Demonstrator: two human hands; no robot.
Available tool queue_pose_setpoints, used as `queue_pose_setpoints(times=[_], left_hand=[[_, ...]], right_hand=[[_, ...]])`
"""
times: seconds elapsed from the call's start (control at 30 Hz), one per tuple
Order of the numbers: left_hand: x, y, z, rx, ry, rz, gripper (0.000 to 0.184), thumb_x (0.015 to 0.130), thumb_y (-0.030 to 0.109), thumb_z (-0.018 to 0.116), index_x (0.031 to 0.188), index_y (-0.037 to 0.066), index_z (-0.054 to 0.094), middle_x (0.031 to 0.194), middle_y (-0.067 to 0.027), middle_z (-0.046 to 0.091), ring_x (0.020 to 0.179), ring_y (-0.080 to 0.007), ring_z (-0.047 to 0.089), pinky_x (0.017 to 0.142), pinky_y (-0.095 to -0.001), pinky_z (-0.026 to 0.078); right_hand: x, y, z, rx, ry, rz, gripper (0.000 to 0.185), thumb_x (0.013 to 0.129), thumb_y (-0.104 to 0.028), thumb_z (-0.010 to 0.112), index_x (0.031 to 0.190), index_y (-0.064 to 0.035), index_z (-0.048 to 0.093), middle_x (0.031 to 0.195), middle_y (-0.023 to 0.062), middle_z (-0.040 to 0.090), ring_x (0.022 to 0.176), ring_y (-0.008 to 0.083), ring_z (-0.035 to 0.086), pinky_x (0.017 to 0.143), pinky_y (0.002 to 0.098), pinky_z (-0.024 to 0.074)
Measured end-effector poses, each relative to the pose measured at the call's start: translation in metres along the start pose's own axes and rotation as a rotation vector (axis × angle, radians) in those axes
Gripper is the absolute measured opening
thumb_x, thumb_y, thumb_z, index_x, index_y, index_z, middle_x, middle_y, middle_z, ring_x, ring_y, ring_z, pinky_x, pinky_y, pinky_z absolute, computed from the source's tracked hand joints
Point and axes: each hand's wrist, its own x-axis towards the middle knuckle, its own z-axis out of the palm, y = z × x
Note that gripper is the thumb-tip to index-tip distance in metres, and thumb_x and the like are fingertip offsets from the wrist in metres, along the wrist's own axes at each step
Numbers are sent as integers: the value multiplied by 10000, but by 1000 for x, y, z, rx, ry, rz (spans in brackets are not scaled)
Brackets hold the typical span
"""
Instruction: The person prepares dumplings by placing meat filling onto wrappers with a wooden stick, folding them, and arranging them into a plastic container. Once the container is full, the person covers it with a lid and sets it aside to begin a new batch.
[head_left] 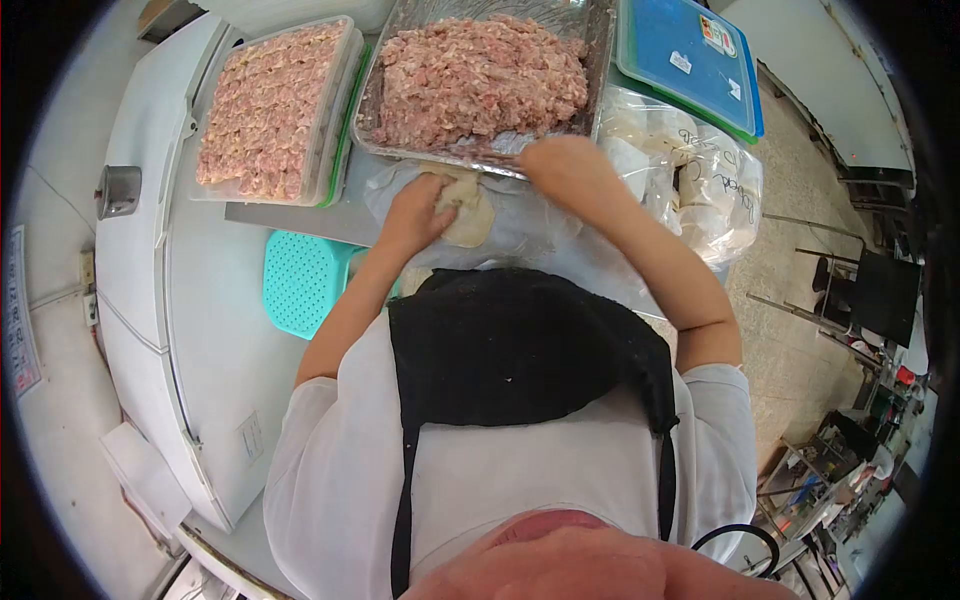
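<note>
My left hand (425, 208) is curled over a pale, flat round dough wrapper (472, 222), which lies on a clear plastic sheet (540, 240). At the near right rim of a metal tray (370, 85), my right hand (565, 172) is closed, slightly smeared by motion. Whatever it grips is hidden or too small to name. A large mound of pink minced meat (485, 75) fills the tray just beyond both hands.
On the left stands a plastic container (325, 165) packed with rows of meat-topped pieces. A blue-lidded box (680, 55) and bagged white rounds (715, 190) sit to the right. A turquoise perforated basket (300, 285) is below left, beside a white refrigerator (215, 330).
</note>
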Motion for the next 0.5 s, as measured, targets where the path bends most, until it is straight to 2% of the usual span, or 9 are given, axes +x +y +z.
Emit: queue_pose_setpoints(times=[0.07,0.13,0.17,0.23,0.27,0.33,0.4,0.47,0.5], left_hand=[[1,-11,-15,-120,-19,-65,359,774,167,697,1078,-8,621,926,-150,625,845,-316,604,776,-367,484],[-1,-25,-31,-469,-116,-320,336,805,150,662,1105,5,631,922,-150,632,795,-299,603,748,-343,484],[-1,-28,-34,-480,-118,-319,336,805,150,662,1105,5,631,922,-150,632,795,-299,603,748,-343,484],[-4,-34,-40,-508,-272,-402,335,796,141,671,1116,44,650,967,-148,632,868,-305,612,786,-351,489],[-6,-37,-41,-512,-272,-401,335,796,141,671,1116,44,650,967,-148,632,868,-305,612,786,-351,489],[-9,-41,-44,150,-59,-54,361,757,145,712,1106,70,655,1005,-133,628,951,-318,602,814,-372,489],[-8,-36,-51,155,-50,-19,373,736,145,727,1094,74,654,1016,-127,622,972,-323,592,817,-389,487],[-6,-28,-52,161,-32,17,385,714,146,743,1082,77,653,1027,-122,617,994,-328,583,821,-406,485],[-4,-23,-48,61,-23,193,375,708,142,744,1066,78,651,1018,-112,610,979,-323,581,817,-416,481]], right_hand=[[-2,15,-31,-20,-236,159,283,874,-286,567,740,-56,663,743,159,659,740,349,654,662,462,513],[-11,30,-41,-41,-192,203,319,886,-325,566,745,-56,664,738,155,657,742,353,648,665,464,505],[-16,36,-44,-58,-147,235,355,898,-364,564,750,-57,666,732,150,655,744,358,642,669,466,497],[-23,49,-40,-60,-106,252,358,897,-368,566,751,-58,670,726,145,655,738,357,641,665,468,492],[-23,50,-38,-54,-55,269,361,896,-372,569,751,-58,674,720,141,655,732,356,639,662,470,488],[-18,41,-56,-88,-112,323,364,895,-372,569,752,-56,678,720,146,654,732,356,640,656,465,490],[-15,35,-63,-126,-172,389,367,894,-372,570,753,-53,683,719,152,654,733,355,640,650,460,493],[-8,34,-62,-251,-218,419,292,865,-289,576,756,-45,693,729,153,660,721,335,665,618,440,521],[-3,34,-46,-256,-221,426,292,865,-289,576,756,-45,693,729,153,660,721,335,665,618,440,521]])
